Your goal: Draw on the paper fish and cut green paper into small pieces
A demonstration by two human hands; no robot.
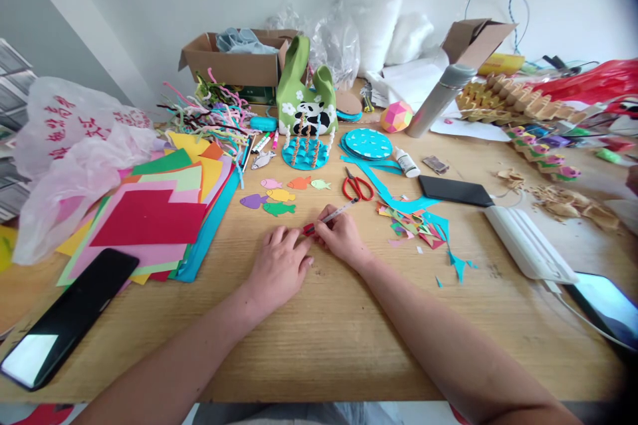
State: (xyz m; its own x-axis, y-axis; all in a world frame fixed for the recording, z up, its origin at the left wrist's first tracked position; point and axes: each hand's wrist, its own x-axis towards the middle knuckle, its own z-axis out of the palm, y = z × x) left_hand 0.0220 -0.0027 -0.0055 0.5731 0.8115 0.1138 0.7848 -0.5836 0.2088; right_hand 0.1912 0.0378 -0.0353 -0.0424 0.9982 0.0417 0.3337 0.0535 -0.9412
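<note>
Head view: my right hand (340, 232) pinched a slim, pale-barrelled pen (341, 209), tip hidden by my fingers, at a small red paper piece (308, 229) on the brown wooden tabletop (323, 345). My left hand (280, 264) lay palm-down, loosely spread, fingertips beside the piece; whether they pressed it, I couldn't tell. Working judgement: pinning the edge firmly and keeping strokes short and light suited so small a piece. Six flat, coloured paper fish (280, 195) lay just beyond, red-handled scissors (355, 179) near the pen.

The fish cut-outs (282, 194) are purple, yellow, green, pink, orange and pale green. The green bag (324, 84) bears white flowers (288, 109) and a black-and-white panda (323, 121).
</note>
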